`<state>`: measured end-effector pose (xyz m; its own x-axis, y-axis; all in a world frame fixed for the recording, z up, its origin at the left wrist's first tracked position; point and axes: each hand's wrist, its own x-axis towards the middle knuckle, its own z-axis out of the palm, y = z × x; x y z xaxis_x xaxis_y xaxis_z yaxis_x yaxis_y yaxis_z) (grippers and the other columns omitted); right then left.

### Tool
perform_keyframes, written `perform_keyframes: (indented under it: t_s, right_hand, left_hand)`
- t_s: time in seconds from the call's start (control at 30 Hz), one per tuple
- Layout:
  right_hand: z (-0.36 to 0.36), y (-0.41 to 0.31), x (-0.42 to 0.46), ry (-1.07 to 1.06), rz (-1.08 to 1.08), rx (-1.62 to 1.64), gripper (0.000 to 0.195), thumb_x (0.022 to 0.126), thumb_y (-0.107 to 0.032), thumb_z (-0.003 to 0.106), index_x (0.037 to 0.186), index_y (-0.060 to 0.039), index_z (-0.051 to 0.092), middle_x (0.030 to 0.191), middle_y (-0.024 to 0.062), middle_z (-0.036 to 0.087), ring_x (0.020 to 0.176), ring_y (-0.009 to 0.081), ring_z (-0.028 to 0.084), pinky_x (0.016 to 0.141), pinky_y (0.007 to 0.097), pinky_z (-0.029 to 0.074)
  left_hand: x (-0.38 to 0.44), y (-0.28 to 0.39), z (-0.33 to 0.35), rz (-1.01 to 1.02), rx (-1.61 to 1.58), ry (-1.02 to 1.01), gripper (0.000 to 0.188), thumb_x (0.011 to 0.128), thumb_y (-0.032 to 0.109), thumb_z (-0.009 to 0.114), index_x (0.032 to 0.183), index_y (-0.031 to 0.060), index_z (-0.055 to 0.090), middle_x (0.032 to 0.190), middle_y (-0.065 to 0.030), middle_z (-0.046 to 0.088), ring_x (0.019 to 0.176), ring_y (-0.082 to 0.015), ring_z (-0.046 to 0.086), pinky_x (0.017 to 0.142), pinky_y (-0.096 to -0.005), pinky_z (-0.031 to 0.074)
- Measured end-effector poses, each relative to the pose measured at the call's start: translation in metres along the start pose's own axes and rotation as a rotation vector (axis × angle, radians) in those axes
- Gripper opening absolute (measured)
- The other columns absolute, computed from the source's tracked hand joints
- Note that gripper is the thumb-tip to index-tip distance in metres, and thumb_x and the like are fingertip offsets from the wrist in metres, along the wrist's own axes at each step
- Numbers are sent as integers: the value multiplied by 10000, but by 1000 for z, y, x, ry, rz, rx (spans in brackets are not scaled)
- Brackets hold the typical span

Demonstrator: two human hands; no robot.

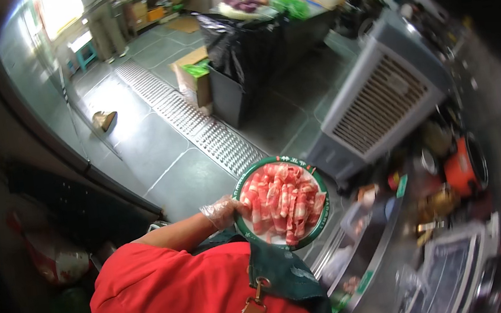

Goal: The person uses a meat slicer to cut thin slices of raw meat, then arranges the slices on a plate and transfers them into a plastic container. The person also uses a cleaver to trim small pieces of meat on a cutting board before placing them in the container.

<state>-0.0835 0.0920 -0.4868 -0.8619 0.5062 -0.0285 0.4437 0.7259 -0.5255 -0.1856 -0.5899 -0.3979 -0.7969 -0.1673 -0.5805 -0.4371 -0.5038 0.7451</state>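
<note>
My left hand (225, 211), in a clear plastic glove, grips the left edge of a round plate (244, 235). The plate is white with a green rim that bears writing. Rolls of thinly sliced red-and-white raw meat (281, 199) lie heaped across it. Held in front of my dark green apron (283, 270), the plate is above the tiled floor. My right hand is out of view; bare skin shows only at the bottom edge.
A grey air cooler (377, 98) stands right of the plate, near an open drawer (361, 255) holding bags. Ahead are a bin with a black bag (231, 41), a cardboard box (202, 87) and a metal drain grate (189, 114). A person (103, 24) stands far back, beside a stool (83, 50).
</note>
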Motion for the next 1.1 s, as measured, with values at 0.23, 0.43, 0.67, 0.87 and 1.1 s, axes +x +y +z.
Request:
perform_keyframes:
  t_s: [0.23, 0.43, 0.67, 0.87, 1.1]
  right_hand:
    - [124, -104, 142, -206, 20, 251, 295, 875, -260, 526, 967, 5, 618, 906, 129, 637, 809, 247, 607, 728, 335, 471]
    - [260, -207, 248, -407, -438, 267, 249, 884, -223, 492, 885, -8, 620, 817, 144, 631, 766, 261, 619, 663, 342, 466]
    - [402, -282, 327, -593, -834, 300, 252, 895, -178, 452, 789, -24, 622, 712, 161, 623, 715, 278, 633, 588, 349, 461]
    - [593, -385, 362, -673, -1034, 476, 193, 868, -193, 583, 888, -12, 647, 695, 55, 631, 620, 116, 600, 579, 258, 490]
    - [727, -484, 209, -1264, -1095, 330, 191, 868, -151, 553, 998, -39, 636, 724, 41, 661, 627, 86, 605, 543, 251, 502]
  left_hand:
    - [-5, -4, 41, 251, -201, 189, 206, 632, -30, 612, 836, -50, 624, 795, -110, 636, 726, -216, 614, 699, -319, 506]
    - [38, -81, 51, 482, -294, 386, 190, 590, -18, 565, 771, -38, 622, 747, -97, 625, 682, -205, 603, 667, -292, 491]
    - [93, -163, 65, 704, -528, 616, 148, 564, -2, 516, 709, -5, 548, 684, -64, 558, 651, -201, 548, 652, -286, 451]
    - [179, -232, 18, 973, -626, 782, 167, 567, -11, 483, 721, 1, 546, 671, -55, 543, 624, -191, 538, 641, -279, 460]
    - [265, -359, -109, 1180, -849, 934, 332, 545, -4, 490, 871, -31, 550, 800, -76, 563, 716, -215, 558, 728, -297, 479]
